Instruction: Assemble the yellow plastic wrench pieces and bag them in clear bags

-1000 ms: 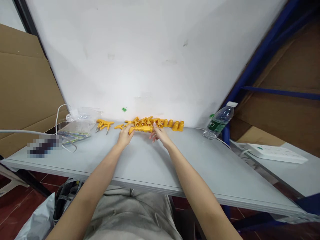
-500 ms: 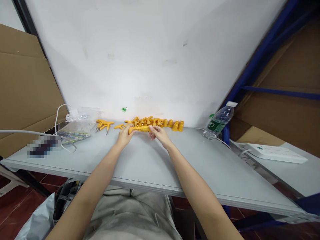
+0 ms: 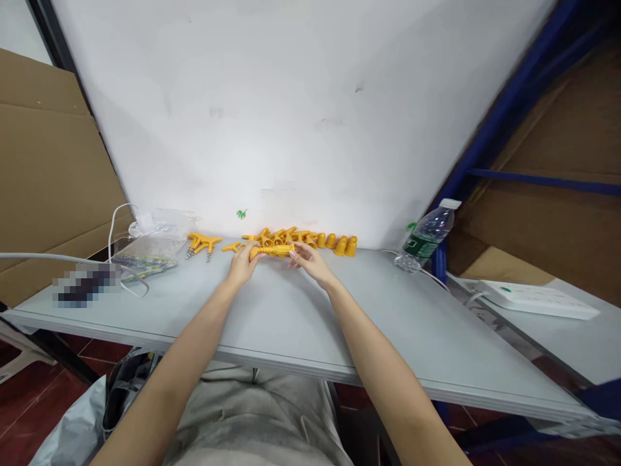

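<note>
My left hand [image 3: 242, 264] and my right hand [image 3: 309, 260] together hold a long yellow plastic part [image 3: 274, 250] level over the grey table [image 3: 301, 323], near its far edge. Each hand pinches one end of it. Right behind lies a heap of yellow T-shaped handles [image 3: 284, 235]. A row of yellow cone-shaped caps [image 3: 339, 244] runs to its right. To the left lie several yellow-handled corkscrews [image 3: 201, 243].
A clear plastic bag [image 3: 152, 243], a white cable [image 3: 119, 220] and a blurred dark object [image 3: 82, 285] lie at the table's left end. A water bottle [image 3: 425, 233] lies at the right. A white power strip [image 3: 533, 299] sits on the neighbouring table. Cardboard leans left.
My right hand has slid a little to the left along the yellow part, and its fingers have closed more around the end. My left hand keeps its hold.
</note>
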The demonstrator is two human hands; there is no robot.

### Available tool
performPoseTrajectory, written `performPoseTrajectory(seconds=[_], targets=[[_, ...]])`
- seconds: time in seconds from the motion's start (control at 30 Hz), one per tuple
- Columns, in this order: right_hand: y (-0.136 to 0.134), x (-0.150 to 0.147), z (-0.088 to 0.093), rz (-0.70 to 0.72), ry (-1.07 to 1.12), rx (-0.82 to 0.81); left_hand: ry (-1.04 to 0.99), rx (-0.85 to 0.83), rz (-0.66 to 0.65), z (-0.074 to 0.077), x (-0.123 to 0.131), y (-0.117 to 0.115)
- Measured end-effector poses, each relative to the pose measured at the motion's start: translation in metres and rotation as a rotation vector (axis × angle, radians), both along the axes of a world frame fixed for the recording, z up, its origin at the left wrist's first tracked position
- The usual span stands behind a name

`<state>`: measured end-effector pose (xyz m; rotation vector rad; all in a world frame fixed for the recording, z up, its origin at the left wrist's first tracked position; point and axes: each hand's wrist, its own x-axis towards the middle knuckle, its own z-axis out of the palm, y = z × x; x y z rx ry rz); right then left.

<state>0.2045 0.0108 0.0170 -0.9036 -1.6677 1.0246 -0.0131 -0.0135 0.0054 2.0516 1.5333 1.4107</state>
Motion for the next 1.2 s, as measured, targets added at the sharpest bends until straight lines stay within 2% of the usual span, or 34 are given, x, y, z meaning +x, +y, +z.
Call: performPoseTrajectory(seconds=[0.6,0.87,1.1,1.2], targets=[[-0.005,-0.004,0.004,-0.058,-0.010,-0.031,0.005,-0.002,0.002,0.005,0.003,-0.005],[-0.003,-0.005,0.002,-0.089,-0.039,-0.105,0.003,0.011,0.003,0.004,0.003,-0.004],[-0.004,0.004,0.006,0.029,-0.017,-0.031,0.025,0.101,0.013,-0.001,0.001,0.002],[-0.004,0.004,0.005,0.026,0.001,-0.022,0.032,0.112,0.014,-0.002,0.001,0.002]])
